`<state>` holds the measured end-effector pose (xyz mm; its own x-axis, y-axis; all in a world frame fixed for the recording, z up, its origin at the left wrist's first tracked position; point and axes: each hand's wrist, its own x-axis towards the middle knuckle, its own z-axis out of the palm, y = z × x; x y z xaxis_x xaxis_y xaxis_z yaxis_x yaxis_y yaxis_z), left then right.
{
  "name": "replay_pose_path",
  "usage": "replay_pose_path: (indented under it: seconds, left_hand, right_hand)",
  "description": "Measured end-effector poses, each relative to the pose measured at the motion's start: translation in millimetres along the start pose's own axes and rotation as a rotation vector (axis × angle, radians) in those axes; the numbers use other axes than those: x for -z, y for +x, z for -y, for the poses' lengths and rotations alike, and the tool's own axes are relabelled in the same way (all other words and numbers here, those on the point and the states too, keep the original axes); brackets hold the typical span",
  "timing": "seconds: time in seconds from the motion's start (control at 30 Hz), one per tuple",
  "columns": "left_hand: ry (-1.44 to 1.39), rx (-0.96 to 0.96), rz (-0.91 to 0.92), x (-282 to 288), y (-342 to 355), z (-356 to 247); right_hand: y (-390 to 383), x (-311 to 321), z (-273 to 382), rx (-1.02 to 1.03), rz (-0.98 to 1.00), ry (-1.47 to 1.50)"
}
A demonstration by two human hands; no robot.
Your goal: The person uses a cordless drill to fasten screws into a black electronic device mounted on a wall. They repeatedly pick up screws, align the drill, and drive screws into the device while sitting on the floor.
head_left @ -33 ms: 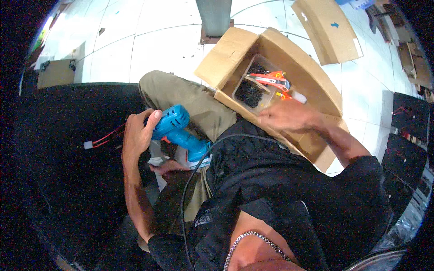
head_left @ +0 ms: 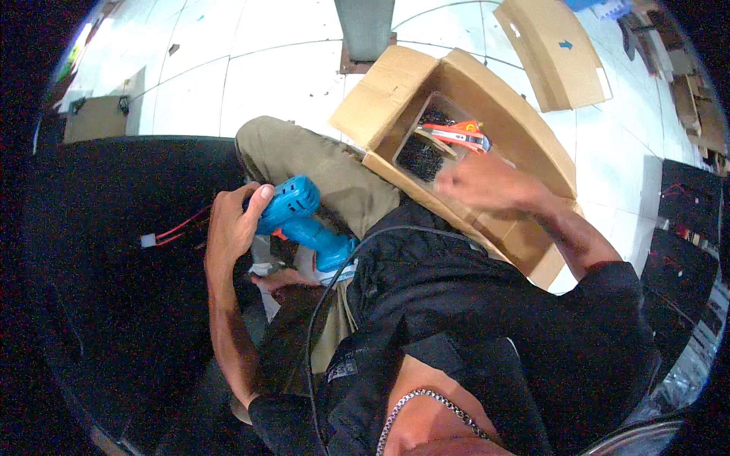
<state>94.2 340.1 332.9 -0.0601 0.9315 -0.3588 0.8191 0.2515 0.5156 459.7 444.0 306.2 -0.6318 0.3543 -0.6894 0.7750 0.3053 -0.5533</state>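
My left hand [head_left: 237,224] is closed round the head of a blue power drill [head_left: 315,241], whose base rests among my legs. My right hand [head_left: 487,184] reaches into an open cardboard box [head_left: 532,114], over a translucent tub [head_left: 420,112] of small black pieces that look like screws; its fingers are blurred. An orange-and-silver tool [head_left: 464,135], perhaps a cutter, lies in the tub beside a tan stick. A black cable [head_left: 403,229] crosses my lap.
A black panel [head_left: 122,197] lies at my left, with red wires and a white connector [head_left: 147,240] above it. A grey post [head_left: 363,26] stands ahead, a loose cardboard piece [head_left: 555,61] lies beyond the box, and dark panels [head_left: 680,228] lie at my right.
My right hand has moved slightly upward in the box and now covers more of the tub's lower right corner. My left hand and the drill have barely moved.
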Motion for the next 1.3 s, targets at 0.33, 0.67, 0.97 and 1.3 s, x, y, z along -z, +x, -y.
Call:
replay_pose_path:
  seconds: [0.33, 0.67, 0.97, 1.3]
  left_hand:
    - [-0.021, 0.052, -0.075, -1, -3, 8]
    - [-0.060, 0.043, -0.050, 0, -5, 16]
    - [-0.170, 0.188, -0.167, -12, -40, 24]
    - [-0.072, 0.163, -0.230, -22, -36, 34]
  right_hand:
    - [37, 20, -89, -0.397, -0.279, -0.342]
    - [69, -46, -87, -0.283, -0.492, 0.924]
    - [47, -92, -86, -0.189, -0.632, 1.583]
    - [20, -50, -64, -0.457, -0.189, 0.991]
